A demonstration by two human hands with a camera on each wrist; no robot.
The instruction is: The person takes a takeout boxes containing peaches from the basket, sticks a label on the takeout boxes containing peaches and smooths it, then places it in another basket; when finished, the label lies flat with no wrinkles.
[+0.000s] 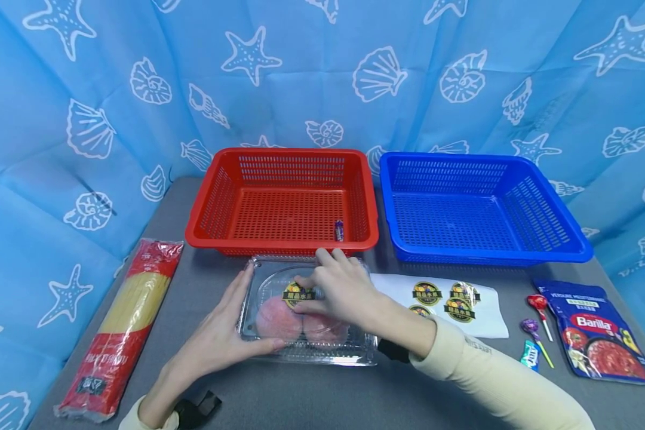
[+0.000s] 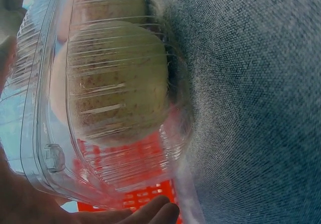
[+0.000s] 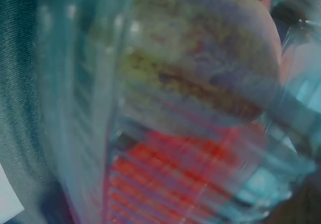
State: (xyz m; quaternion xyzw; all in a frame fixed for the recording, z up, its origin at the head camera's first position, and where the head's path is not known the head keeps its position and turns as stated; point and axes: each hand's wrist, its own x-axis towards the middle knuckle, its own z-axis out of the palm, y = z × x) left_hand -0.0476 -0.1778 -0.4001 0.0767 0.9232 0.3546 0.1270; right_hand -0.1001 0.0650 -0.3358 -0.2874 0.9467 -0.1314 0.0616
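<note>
A clear plastic clamshell box (image 1: pixel 322 355) with two pinkish peaches stands closed in front of the red basket. One peach (image 1: pixel 278 319) lies on the left; the other peach (image 1: pixel 325 329) is partly under the right hand. On the lid is a round black-and-gold fruit sticker (image 1: pixel 295 294). My left hand (image 1: pixel 223 328) spreads round the box's left front corner, fingers straight along the side, thumb at the front. My right hand (image 1: pixel 344 292) is over the lid, index fingertip and thumb tip at the sticker's right edge. In the left wrist view, a peach (image 2: pixel 118 83) shows through the ribbed wall.
A red basket (image 1: pixel 282 243) holds a small purple battery (image 1: pixel 339 230); a blue basket (image 1: pixel 489 255) stands right of it. A white sticker sheet (image 1: pixel 489 316), two lollipops, a small mint-coloured packet (image 1: pixel 530 355) and a Barilla sauce pouch (image 1: pixel 596 334) lie right. Spaghetti (image 1: pixel 131 316) lies left.
</note>
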